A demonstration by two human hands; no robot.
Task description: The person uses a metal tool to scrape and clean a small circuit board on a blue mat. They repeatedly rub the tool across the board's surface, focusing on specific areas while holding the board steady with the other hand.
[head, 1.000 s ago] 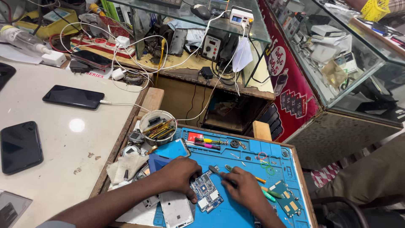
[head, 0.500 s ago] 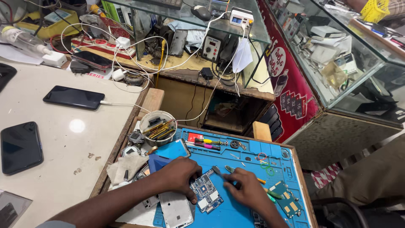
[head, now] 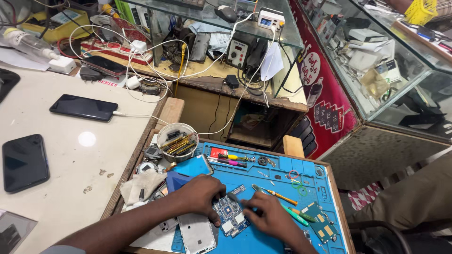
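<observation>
My left hand (head: 201, 194) presses down on a small phone circuit board (head: 230, 215) lying on the blue work mat (head: 282, 235). My right hand (head: 268, 214) is beside it on the right, fingertips pinched at the board's right edge, seemingly around a thin tool whose tip is hidden. A white phone frame (head: 197, 234) lies just below my left hand. A screwdriver with an orange handle (head: 277, 194) and a green-handled tool (head: 295, 215) lie on the mat right of my right hand.
A round tin of tools (head: 177, 140) stands at the mat's upper left; coloured screwdrivers (head: 233, 160) lie along its top. Two dark phones (head: 24, 162) (head: 84, 107) rest on the white counter at left. A soldering station (head: 237, 51), cables and a glass display case (head: 376, 61) stand behind.
My right hand has shifted left and closer to the circuit board, its fingers now at the board's edge. My left hand stays pressed on the board.
</observation>
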